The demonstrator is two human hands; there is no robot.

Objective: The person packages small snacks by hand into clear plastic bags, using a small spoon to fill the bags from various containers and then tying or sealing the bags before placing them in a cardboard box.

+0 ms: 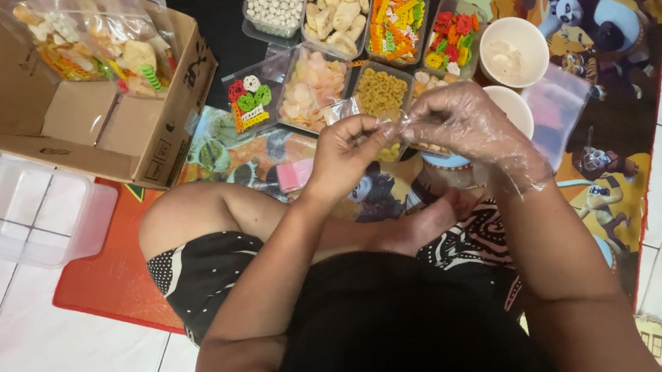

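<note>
While pinching thin clear bag: bare left hand | film-gloved right hand | over ridged cracker trays

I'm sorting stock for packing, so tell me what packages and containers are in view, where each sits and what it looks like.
Cardboard box: upper left, brown, open.
Clear bags: inside the box, filled with mixed colourful snacks.
Clear trays: top centre, rectangular, holding white, beige, orange, green and red snacks.
Plastic tub: left, clear, rectangular.
Small clear bag: pinched between left hand and gloved right hand.
</note>
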